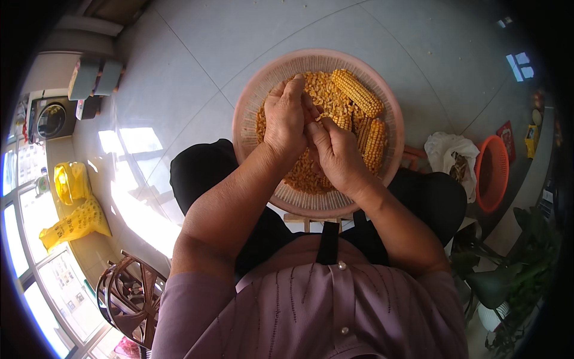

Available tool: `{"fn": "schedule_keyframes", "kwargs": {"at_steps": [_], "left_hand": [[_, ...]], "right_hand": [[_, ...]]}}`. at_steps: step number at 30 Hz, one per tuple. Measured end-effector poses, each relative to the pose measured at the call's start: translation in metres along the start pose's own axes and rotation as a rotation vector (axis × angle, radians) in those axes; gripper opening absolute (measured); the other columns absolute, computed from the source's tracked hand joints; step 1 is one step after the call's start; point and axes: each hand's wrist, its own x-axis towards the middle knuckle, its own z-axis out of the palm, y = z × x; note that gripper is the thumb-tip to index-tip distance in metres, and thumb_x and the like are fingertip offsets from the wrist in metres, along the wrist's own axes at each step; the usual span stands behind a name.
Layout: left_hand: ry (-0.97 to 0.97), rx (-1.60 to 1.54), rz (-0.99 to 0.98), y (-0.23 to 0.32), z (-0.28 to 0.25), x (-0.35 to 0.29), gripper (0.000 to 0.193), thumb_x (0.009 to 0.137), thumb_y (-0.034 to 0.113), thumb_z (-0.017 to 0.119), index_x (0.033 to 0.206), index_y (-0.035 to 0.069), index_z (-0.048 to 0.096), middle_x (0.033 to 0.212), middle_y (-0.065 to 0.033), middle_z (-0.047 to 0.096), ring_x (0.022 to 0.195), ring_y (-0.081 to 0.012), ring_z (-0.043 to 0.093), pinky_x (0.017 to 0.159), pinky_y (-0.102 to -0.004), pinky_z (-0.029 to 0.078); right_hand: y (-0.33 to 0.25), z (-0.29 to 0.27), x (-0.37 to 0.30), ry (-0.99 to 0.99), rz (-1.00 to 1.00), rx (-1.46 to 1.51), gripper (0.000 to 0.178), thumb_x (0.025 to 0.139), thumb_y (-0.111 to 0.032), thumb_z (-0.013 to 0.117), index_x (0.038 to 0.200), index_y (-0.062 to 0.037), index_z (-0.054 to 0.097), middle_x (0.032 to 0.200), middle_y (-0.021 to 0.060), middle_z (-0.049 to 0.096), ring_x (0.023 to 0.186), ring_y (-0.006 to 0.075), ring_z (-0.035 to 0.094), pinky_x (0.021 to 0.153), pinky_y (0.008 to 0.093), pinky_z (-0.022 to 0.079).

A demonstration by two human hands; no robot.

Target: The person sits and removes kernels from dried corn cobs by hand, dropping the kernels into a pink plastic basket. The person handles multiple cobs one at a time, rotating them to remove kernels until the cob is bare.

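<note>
Over a round pink basket (251,78) full of loose corn kernels (311,179), my two hands meet with fingers curled. My left hand (289,116) is closed, its thumb pointing away from me. Just right of it and slightly nearer, my right hand (338,149) is closed too, thumb laid along the top. What they grip between them is hidden by the fingers. Beyond and right of my right hand, an ear of corn (357,93) rests on the kernels. A second ear of corn (375,145) lies along the basket's right side, with more cobs partly covered beside it.
The basket stands between my knees, above a wooden support (308,222). To the right are a white plastic bag (445,149), a red basket (492,173) and a leafy plant (508,275). At left sit yellow bags (81,218) and a brown chair (131,296). Scattered kernels dot the tiled floor (197,54).
</note>
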Motion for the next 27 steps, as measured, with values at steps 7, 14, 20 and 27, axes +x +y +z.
{"fn": "schedule_keyframes", "kwargs": {"at_steps": [7,14,20,27], "left_hand": [[0.023,0.04,0.044,0.005,0.0,-0.004,0.025,0.102,0.027,0.052,0.088,0.006,0.05,0.069,-0.0035,0.051,0.062,-0.0139,0.053,0.056,-0.0301,0.049],[-0.015,0.101,0.133,-0.002,-0.005,0.001,0.027,0.104,0.027,0.051,0.087,0.007,0.052,0.068,-0.0052,0.051,0.063,-0.0172,0.052,0.078,-0.036,0.053],[-0.001,0.113,0.194,0.013,-0.002,0.002,0.025,0.102,0.028,0.051,0.092,0.004,0.052,0.069,-0.0045,0.052,0.059,-0.0151,0.053,0.059,-0.0312,0.053],[0.088,0.068,0.109,0.016,-0.012,0.01,0.027,0.103,0.026,0.05,0.093,0.001,0.049,0.071,-0.0071,0.05,0.056,-0.0167,0.05,0.052,-0.033,0.051]], "right_hand": [[0.006,0.002,0.002,-0.03,0.0,0.2,0.039,0.109,-0.034,0.038,0.091,-0.0046,0.056,0.064,0.0019,0.055,0.045,0.0099,0.051,0.042,0.0241,0.044],[-0.006,0.0,0.004,-0.021,0.197,0.384,0.043,0.108,-0.038,0.039,0.097,-0.0028,0.061,0.067,0.0013,0.058,0.054,0.0092,0.055,0.051,0.0246,0.047],[0.009,-0.009,0.01,0.092,0.245,0.454,0.045,0.106,-0.044,0.045,0.101,-0.0027,0.064,0.089,0.0029,0.064,0.069,0.0102,0.06,0.06,0.0259,0.051],[-0.006,0.001,-0.002,0.054,-0.088,-0.121,0.047,0.104,-0.039,0.051,0.083,0.0019,0.059,0.058,0.0091,0.054,0.052,0.0217,0.054,0.055,0.0369,0.046]]}}
